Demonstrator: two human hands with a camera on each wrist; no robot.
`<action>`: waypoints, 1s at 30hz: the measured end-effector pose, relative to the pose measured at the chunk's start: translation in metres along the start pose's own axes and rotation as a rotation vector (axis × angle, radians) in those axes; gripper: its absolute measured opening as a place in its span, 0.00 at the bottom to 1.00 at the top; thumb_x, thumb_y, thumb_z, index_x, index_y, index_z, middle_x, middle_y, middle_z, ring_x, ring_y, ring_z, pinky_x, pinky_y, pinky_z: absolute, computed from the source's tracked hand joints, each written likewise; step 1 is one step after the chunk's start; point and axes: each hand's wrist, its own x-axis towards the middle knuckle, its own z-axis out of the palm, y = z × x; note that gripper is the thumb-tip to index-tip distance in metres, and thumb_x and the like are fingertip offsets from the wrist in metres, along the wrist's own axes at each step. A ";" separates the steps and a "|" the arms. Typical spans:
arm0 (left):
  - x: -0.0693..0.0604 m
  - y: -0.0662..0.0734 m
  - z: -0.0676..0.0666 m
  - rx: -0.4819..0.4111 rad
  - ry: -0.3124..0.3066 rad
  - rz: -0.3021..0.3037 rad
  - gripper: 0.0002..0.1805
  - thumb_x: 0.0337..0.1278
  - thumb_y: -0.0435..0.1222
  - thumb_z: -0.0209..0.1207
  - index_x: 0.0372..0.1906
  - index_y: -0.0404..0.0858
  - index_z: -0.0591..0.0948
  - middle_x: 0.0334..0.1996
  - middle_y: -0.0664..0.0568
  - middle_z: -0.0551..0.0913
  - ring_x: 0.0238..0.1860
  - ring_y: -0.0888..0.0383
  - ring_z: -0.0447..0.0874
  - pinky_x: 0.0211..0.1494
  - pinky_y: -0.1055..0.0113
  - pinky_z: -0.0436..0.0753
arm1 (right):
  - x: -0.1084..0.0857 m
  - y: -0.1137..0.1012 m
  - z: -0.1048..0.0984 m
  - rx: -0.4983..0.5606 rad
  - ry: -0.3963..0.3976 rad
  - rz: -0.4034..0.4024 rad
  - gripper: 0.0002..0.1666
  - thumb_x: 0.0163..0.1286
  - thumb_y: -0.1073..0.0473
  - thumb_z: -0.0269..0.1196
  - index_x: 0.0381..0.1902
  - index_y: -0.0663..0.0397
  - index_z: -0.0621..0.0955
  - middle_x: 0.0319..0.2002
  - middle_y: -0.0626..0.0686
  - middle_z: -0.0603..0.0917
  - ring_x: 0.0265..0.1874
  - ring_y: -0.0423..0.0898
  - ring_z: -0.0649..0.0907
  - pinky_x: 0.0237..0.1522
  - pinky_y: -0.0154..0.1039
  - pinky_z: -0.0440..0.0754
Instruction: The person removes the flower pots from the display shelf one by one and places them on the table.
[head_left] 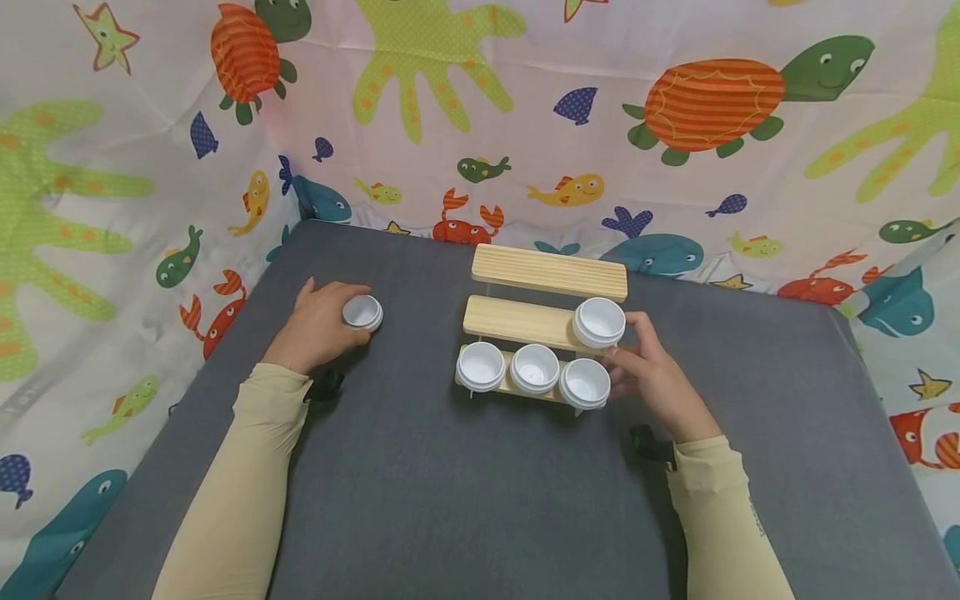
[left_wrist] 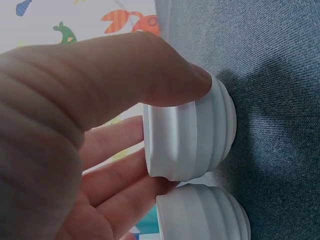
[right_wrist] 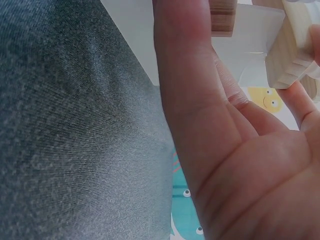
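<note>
My left hand (head_left: pixel 318 325) holds a small white ribbed cup (head_left: pixel 362 312) low at the table's left side. In the left wrist view, thumb and fingers grip this cup (left_wrist: pixel 175 140), and a second white cup (left_wrist: pixel 202 215) stands beside it. My right hand (head_left: pixel 660 375) is at the right end of a three-tier wooden rack (head_left: pixel 517 319), its fingers nearly straight beside the middle shelf. A white cup (head_left: pixel 599 322) sits on that shelf's right end; three more, including one at the left (head_left: pixel 481 367), line the lowest shelf. The top shelf (head_left: pixel 547 271) is bare.
A dark grey cloth (head_left: pixel 480 500) covers the table. Behind and beside it hangs a white curtain (head_left: pixel 465 83) printed with sea animals. Clear supports show under the rack's shelves, and one clear panel (right_wrist: pixel 250 30) shows up close in the right wrist view.
</note>
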 end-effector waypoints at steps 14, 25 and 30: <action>0.001 0.000 0.000 -0.002 -0.011 -0.001 0.37 0.60 0.37 0.71 0.75 0.36 0.77 0.74 0.34 0.77 0.78 0.35 0.71 0.88 0.33 0.33 | 0.000 0.001 0.000 -0.003 -0.009 -0.002 0.26 0.86 0.47 0.51 0.75 0.37 0.59 0.61 0.69 0.85 0.41 0.55 0.90 0.47 0.52 0.90; -0.006 0.017 -0.008 0.003 0.027 0.030 0.42 0.64 0.43 0.72 0.79 0.35 0.71 0.77 0.35 0.73 0.80 0.37 0.68 0.88 0.32 0.35 | -0.001 0.001 0.000 0.004 -0.008 -0.002 0.25 0.86 0.46 0.51 0.74 0.37 0.59 0.63 0.69 0.85 0.40 0.53 0.90 0.48 0.52 0.90; -0.019 0.056 -0.017 0.007 0.079 0.089 0.43 0.65 0.46 0.72 0.81 0.38 0.70 0.78 0.37 0.73 0.80 0.39 0.68 0.87 0.32 0.45 | 0.000 0.003 0.001 0.020 -0.005 -0.002 0.24 0.85 0.47 0.52 0.73 0.37 0.60 0.62 0.69 0.85 0.39 0.53 0.90 0.47 0.52 0.90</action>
